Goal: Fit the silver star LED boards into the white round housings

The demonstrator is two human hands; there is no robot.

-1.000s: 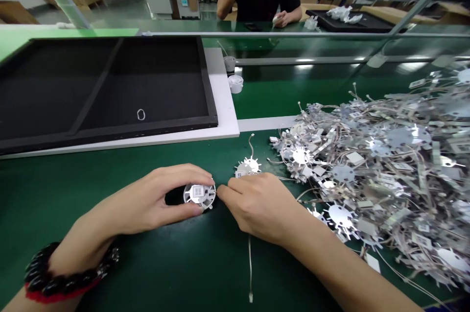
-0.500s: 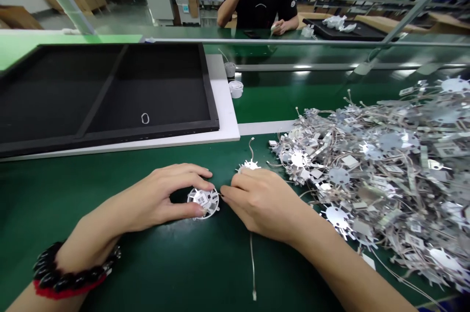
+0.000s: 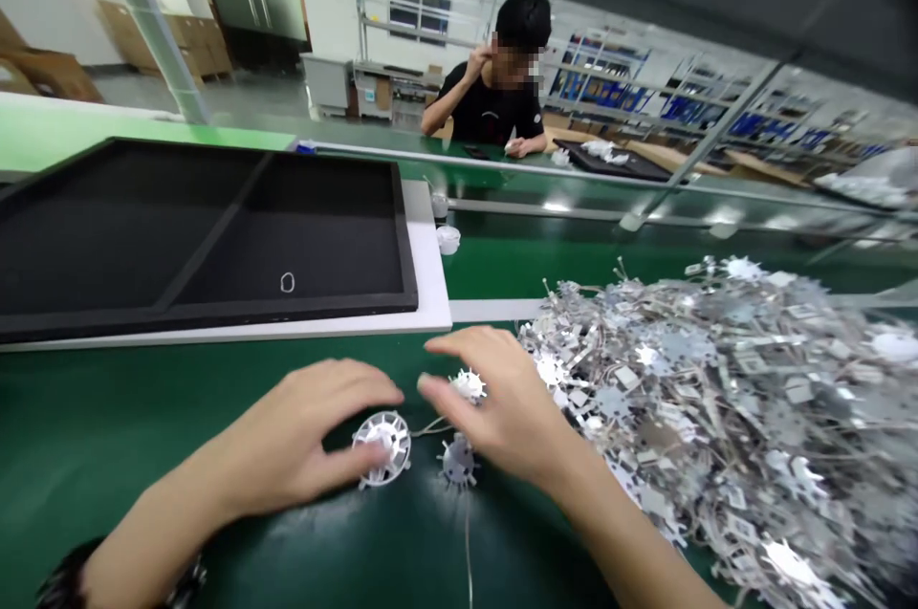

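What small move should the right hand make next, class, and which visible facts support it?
Probably the right hand should pinch the thin wire: the hand's thumb and index finger stand apart, and the wire runs from the round white frame toward them. The left hand has its thumb over the frame, perhaps steadying it.

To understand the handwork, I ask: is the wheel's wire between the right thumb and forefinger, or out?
Out: the right hand is open, thumb and forefinger apart, and the wire shows below them.
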